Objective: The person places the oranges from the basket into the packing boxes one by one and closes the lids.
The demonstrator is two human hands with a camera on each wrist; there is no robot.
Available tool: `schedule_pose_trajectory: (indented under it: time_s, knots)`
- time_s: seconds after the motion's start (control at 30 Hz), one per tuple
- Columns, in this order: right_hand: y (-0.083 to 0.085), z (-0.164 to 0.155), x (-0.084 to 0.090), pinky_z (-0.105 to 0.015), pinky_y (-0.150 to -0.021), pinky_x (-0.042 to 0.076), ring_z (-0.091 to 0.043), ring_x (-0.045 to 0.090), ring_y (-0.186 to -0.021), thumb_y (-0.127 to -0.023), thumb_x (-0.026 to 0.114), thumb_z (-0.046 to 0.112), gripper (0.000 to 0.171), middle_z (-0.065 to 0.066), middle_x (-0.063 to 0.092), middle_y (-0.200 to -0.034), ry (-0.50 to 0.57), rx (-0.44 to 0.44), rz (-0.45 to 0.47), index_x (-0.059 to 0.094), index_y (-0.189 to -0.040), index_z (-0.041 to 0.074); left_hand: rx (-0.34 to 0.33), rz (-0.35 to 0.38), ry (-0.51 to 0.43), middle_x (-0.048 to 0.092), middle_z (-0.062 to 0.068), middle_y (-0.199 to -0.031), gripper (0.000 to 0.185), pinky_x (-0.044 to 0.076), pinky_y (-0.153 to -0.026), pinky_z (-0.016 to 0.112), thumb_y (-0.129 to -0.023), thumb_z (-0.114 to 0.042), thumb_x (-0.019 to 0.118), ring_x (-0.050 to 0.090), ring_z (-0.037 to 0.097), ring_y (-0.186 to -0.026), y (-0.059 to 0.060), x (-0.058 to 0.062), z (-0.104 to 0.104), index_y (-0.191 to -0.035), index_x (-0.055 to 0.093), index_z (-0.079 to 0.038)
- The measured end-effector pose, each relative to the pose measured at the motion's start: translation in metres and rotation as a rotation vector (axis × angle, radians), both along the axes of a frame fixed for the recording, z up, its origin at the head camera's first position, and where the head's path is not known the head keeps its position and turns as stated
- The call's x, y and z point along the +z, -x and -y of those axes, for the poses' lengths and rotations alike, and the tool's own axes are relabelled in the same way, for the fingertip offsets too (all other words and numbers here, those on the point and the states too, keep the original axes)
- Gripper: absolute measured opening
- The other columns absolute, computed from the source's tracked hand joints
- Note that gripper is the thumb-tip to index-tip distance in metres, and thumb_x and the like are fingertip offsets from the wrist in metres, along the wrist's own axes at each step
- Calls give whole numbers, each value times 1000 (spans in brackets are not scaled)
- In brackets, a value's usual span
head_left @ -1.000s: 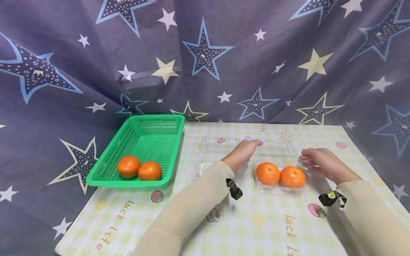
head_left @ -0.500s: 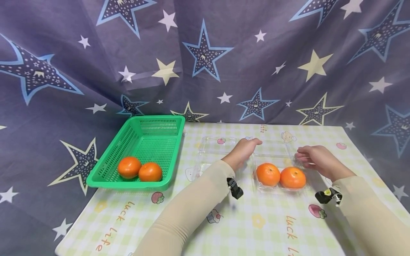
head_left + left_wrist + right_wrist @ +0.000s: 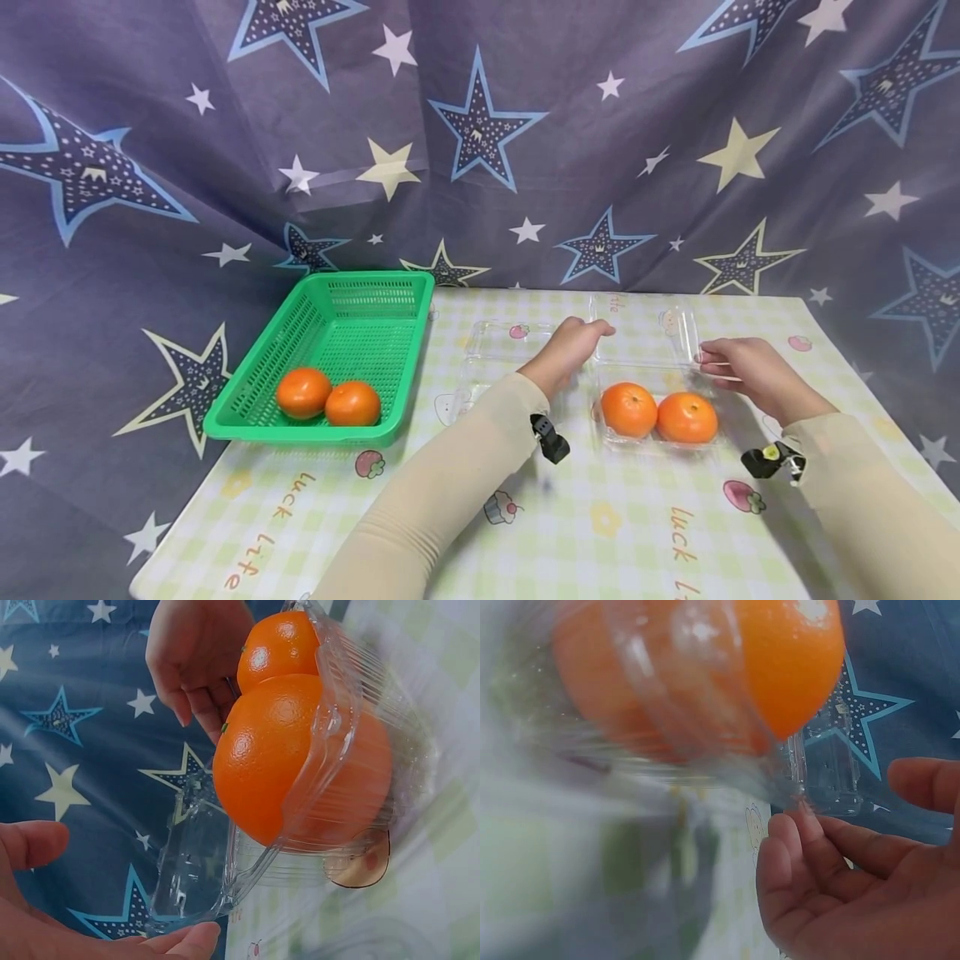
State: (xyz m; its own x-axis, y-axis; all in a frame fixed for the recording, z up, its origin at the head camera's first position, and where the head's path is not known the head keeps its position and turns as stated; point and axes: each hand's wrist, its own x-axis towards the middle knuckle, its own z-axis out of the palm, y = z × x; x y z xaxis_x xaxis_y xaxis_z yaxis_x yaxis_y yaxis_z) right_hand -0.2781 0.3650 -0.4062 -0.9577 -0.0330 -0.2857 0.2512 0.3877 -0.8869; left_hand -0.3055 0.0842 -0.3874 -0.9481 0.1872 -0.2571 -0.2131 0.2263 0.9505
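Note:
Two oranges (image 3: 628, 409) sit side by side in a clear plastic clamshell box (image 3: 652, 446) at the table's right. Its hinged lid (image 3: 641, 337) stands tilted up at the back. My left hand (image 3: 567, 350) is at the lid's left side; in the left wrist view its fingertips (image 3: 196, 939) touch the lid edge from below, thumb apart. On the other side my right hand (image 3: 753, 375) touches the lid's right edge with its fingers (image 3: 810, 832), thumb held away. Neither hand grips anything.
A green basket (image 3: 408, 367) with two more oranges (image 3: 303, 392) stands on the left. Between it and the box lies another clear clamshell box (image 3: 498, 340), opened out and partly behind my left arm. A starry curtain (image 3: 480, 208) hangs behind the table.
The lid of the box with oranges has swung up from lying flat at the back. My right hand has moved slightly left to the lid's edge; the left hand has hardly moved.

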Motion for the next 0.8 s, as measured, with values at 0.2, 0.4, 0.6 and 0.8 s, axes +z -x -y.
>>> schedule_pose_trajectory:
  time_s: [0.2, 0.4, 0.6, 0.8]
  knots:
    - [-3, 1, 2, -25, -88, 58, 2, 66, -96, -110, 39, 34, 63, 13, 67, -107, -26, 20, -46, 34, -154, -12, 12, -13, -6, 41, 9, -162, 79, 33, -122, 48, -92, -39, 66, 42, 28, -148, -1, 1, 2, -157, 36, -7]
    - [-8, 1, 4, -23, -87, 57, 3, 63, -99, -111, 37, 35, 63, -6, 64, -128, -76, 34, -104, 37, -152, -12, 18, -58, 16, 44, 9, -160, 76, 36, -120, 47, -92, -35, 66, 47, 28, -143, -1, 4, 2, -157, 36, -8]
    - [-13, 1, 4, -22, -85, 58, 8, 60, -97, -111, 39, 39, 65, -2, 64, -128, -87, 9, -162, 39, -152, -11, 9, -87, 36, 46, 9, -159, 74, 39, -118, 47, -92, -31, 67, 51, 29, -140, -3, 9, 2, -157, 37, -11]
    - [-19, -3, 5, -18, -82, 57, 12, 61, -97, -111, 41, 39, 63, 34, 59, -101, -60, -11, -230, 39, -152, -9, -15, -124, 24, 62, 10, -140, 72, 46, -111, 45, -92, -27, 68, 60, 28, -129, -7, 13, 5, -157, 37, -13]
